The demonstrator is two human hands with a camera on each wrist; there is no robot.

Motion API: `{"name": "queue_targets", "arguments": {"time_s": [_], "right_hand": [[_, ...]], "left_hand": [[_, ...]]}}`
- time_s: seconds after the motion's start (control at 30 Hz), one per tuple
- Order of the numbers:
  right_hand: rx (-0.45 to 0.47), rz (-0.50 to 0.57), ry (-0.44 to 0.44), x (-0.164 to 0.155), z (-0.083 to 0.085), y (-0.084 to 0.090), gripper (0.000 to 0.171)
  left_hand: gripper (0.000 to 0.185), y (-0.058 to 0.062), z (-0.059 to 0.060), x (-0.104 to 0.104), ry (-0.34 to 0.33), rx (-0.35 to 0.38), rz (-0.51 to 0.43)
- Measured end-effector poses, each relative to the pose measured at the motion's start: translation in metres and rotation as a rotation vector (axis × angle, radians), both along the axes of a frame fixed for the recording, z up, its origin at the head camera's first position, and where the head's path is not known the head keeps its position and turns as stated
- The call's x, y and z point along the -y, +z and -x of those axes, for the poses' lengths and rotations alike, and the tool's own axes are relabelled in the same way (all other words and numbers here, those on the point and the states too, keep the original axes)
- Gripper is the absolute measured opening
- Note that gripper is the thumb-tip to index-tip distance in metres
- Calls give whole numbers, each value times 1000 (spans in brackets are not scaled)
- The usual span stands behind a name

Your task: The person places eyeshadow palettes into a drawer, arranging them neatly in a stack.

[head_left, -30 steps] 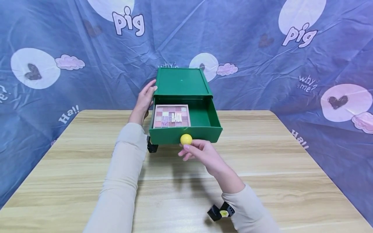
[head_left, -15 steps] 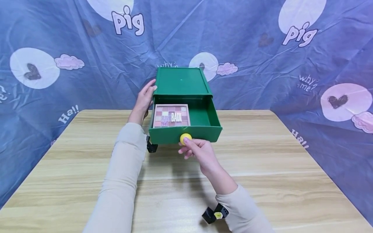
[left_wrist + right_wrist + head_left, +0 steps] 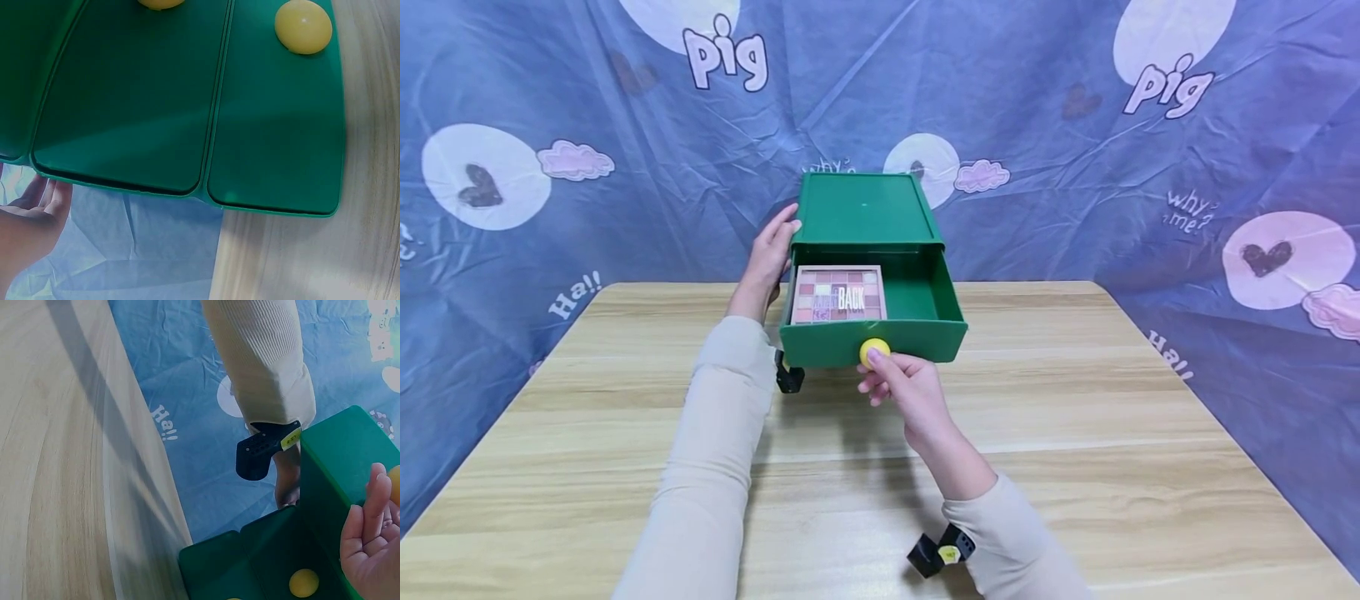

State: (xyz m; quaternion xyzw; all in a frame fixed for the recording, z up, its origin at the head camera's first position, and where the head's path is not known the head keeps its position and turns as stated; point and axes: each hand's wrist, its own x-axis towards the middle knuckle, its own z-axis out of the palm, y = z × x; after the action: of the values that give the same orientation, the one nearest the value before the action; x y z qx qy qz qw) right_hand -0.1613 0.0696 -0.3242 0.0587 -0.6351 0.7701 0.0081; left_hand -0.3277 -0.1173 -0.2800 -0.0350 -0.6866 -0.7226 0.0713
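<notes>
A green drawer cabinet (image 3: 865,208) stands on the table with its top drawer (image 3: 925,287) pulled out. Inside that drawer, on the left, lies an eyeshadow palette (image 3: 838,296) with "BACK" lettering on its lid. My right hand (image 3: 917,396) pinches the yellow knob (image 3: 873,350) on the drawer front, thumb on its near side. Against the cabinet's left side rests my left hand (image 3: 767,258), its fingers extended. The left wrist view shows that hand (image 3: 37,215) at the cabinet's edge, near lower drawers (image 3: 131,106). In the right wrist view, my right hand (image 3: 375,544) is partly cut off.
Lower drawer fronts carry their own yellow knobs (image 3: 304,26). Around the cabinet spreads a wooden table (image 3: 1075,417), with a printed blue cloth (image 3: 1037,100) hanging behind it. A black wrist camera (image 3: 940,552) is strapped at my right sleeve, another (image 3: 788,375) at the left.
My right thumb has come down onto the knob, and the right forearm has shifted left. The drawer front looks very slightly closer to the cabinet. The left hand stays in place.
</notes>
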Motion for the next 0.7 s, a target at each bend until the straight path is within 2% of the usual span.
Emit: {"name": "queue_targets", "arguments": {"time_s": [0.2, 0.47, 0.7], "right_hand": [[5, 0, -40, 2, 3, 0, 27], [17, -22, -83, 4, 13, 1, 34], [-9, -7, -103, 8, 23, 2, 37]], "left_hand": [[47, 0, 0, 0, -8, 2, -7], [47, -1, 0, -1, -2, 2, 11], [48, -2, 1, 0, -31, -14, -43]]}}
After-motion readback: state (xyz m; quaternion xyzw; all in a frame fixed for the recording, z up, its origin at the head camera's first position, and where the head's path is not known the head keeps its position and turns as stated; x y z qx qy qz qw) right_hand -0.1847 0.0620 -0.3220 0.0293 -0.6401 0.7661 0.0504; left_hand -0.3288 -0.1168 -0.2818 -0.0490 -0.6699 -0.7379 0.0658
